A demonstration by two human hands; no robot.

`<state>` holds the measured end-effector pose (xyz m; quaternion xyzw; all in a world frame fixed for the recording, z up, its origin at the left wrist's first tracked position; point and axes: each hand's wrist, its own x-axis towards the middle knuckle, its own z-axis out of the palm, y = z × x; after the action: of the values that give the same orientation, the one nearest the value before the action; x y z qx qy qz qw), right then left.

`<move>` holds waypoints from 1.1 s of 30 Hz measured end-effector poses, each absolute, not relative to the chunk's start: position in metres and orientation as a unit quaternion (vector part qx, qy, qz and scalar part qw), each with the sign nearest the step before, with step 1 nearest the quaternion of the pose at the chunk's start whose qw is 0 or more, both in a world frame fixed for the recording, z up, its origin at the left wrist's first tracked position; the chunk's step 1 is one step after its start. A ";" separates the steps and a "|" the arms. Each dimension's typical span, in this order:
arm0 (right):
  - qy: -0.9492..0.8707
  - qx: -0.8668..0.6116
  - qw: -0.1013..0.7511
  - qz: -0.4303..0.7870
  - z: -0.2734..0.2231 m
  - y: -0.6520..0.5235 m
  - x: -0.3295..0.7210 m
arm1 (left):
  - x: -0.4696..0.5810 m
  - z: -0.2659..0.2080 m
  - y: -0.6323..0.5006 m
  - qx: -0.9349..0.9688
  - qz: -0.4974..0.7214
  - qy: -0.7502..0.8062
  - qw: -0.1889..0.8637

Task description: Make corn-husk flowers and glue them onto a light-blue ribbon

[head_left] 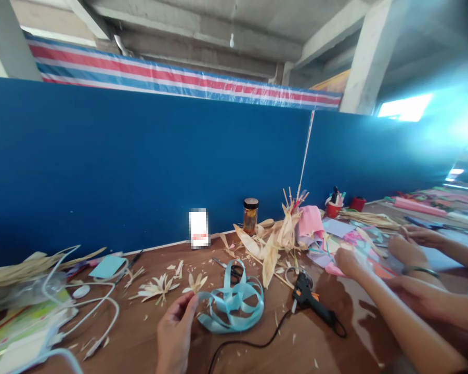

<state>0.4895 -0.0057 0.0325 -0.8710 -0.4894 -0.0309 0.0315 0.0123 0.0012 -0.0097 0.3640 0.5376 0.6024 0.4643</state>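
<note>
My left hand [175,330] is at the front, thumb and fingers pinched on the end of a light blue ribbon [251,314]. The rest of that ribbon lies in loose loops on the brown table, beside the fingertips. Further right, my right hand [349,262] reaches over a heap of coloured paper and scraps; its fingers are closed, and what they hold is hidden. Between my hands lies a black glue gun [310,296] with its cord trailing toward me. Pale dried-husk flowers [158,288] lie just beyond my left hand, and small scissors are partly covered by the ribbon.
A co-worker's hands [407,254] work close to my right arm. A lidded jar [250,217], dried husks [271,254], a pink cloth [310,223] and a red pen cup [333,208] stand along the blue partition [140,166]. White cables [111,311] spread at left.
</note>
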 end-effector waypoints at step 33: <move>-0.538 -0.797 0.267 0.065 0.045 0.141 0.345 | 0.011 -0.008 0.000 0.396 0.560 0.594 0.422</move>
<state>0.3452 0.1412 0.0447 -0.7969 -0.5383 0.0650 0.2665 0.0107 0.0004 -0.0081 0.3958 0.5935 0.5598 0.4216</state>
